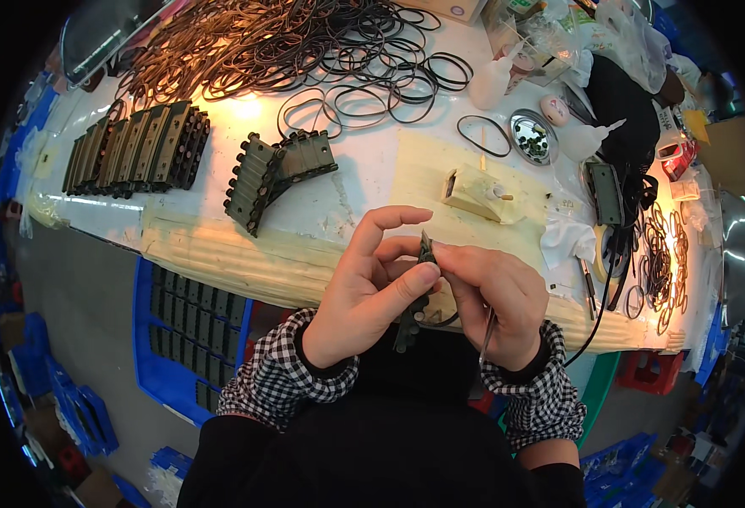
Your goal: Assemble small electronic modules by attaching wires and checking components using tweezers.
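My left hand (360, 300) grips a dark green part with knobbed edges (406, 328) over the table's front edge, thumb and fingers closed round it while the index finger arches above. At the part's upper end, the fingertips of my right hand (503, 292) pinch close to my left thumb. A thin metal tool (488, 328) rests inside the right hand; its kind is not clear. Between the hands, much of the green part is hidden by fingers. Two similar green knobbed pieces (254, 182) lie crossed on the table, up and left of my hands.
Rows of green pieces (135, 148) stand at the left. Black rubber loops (305, 59) are heaped at the back. A cream block (478, 193), a round metal dish (531, 137) and squeeze bottles (495, 80) sit ahead. Below left is a blue crate (145, 339); a black cable (613, 296) hangs right.
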A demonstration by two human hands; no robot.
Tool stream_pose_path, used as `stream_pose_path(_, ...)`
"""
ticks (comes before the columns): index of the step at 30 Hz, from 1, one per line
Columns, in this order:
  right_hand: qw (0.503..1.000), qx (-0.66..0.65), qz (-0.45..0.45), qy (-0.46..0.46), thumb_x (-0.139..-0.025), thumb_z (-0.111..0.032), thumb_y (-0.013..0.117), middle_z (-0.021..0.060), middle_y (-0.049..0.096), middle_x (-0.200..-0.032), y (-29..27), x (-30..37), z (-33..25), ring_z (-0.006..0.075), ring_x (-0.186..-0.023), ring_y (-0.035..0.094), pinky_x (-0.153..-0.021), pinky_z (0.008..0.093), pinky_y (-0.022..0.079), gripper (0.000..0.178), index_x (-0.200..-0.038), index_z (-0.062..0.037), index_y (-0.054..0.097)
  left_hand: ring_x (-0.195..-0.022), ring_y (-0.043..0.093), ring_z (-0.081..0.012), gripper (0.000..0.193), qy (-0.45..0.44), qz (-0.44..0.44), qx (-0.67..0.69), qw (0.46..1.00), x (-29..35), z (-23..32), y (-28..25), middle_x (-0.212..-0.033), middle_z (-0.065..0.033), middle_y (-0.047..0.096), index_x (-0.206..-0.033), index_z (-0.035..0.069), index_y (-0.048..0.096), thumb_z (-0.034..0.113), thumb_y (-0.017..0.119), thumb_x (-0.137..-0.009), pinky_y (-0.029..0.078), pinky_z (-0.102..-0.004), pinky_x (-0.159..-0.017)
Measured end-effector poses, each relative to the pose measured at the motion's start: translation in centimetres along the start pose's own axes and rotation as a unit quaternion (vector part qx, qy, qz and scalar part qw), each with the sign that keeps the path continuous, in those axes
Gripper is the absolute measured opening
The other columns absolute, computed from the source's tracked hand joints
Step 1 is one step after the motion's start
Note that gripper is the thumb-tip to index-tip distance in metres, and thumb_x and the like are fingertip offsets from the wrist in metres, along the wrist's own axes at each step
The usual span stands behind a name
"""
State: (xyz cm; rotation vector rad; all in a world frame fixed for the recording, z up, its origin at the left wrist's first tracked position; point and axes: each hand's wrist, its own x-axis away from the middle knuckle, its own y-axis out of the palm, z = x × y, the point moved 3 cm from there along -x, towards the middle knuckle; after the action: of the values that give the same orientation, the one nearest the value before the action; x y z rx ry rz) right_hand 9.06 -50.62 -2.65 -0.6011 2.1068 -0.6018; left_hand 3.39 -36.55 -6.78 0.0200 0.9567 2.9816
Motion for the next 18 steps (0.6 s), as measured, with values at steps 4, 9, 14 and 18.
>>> stream_pose_path(4, 1.000, -0.006, 0.013, 0.021, -0.077, 0.000, 0.068, 0.0110, 0.070, -0.091, -0.03, 0.11, -0.08, 0.0227, -0.066, 0.066, -0.056, 0.0296, 0.050, 0.023, -0.100, -0.0038, 0.067, -0.095, 0.059, -0.0102, 0.040, 0.021, -0.014, -0.024, 0.999, 0.03, -0.12, -0.02, -0.111, -0.0100, 0.055, -0.130, 0.006, 0.039, 0.007, 0.057, -0.095, 0.048, -0.0231, -0.082)
stream_pose_path(9, 0.998, -0.010, 0.016, 0.058, -0.076, 0.000, 0.069, 0.0107, 0.070, -0.090, -0.04, 0.07, -0.47, 0.0218, -0.065, 0.066, -0.055, 0.0290, 0.049, 0.025, -0.101, -0.0044, 0.067, -0.094, 0.059, -0.0081, 0.035, 0.025, -0.029, -0.061, 0.997, 0.09, -0.07, -0.34, -0.107, -0.0072, 0.053, -0.127, 0.006, 0.041, 0.007, 0.056, -0.095, 0.046, -0.0194, -0.076)
stream_pose_path(14, 0.999, 0.045, -0.012, 0.003, -0.075, 0.000, 0.070, 0.0097, 0.071, -0.091, 0.09, -0.08, -0.33, 0.0203, -0.065, 0.066, -0.055, 0.0284, 0.048, 0.027, -0.102, -0.0038, 0.066, -0.093, 0.059, -0.0070, 0.032, 0.019, -0.005, -0.068, 0.997, 0.04, 0.06, -0.15, -0.106, -0.0072, 0.053, -0.126, 0.006, 0.041, 0.008, 0.053, -0.097, 0.045, -0.0176, -0.074)
stream_pose_path(18, 0.997, 0.072, -0.025, -0.002, -0.074, -0.001, 0.070, 0.0080, 0.070, -0.091, 0.20, 0.06, -0.38, 0.0198, -0.065, 0.065, -0.056, 0.0285, 0.047, 0.028, -0.101, -0.0033, 0.065, -0.097, 0.059, -0.0101, 0.025, 0.047, -0.011, -0.097, 0.994, -0.31, -0.42, -0.71, -0.110, -0.0078, 0.053, -0.122, 0.006, 0.041, 0.008, 0.049, -0.098, 0.047, -0.0224, -0.081)
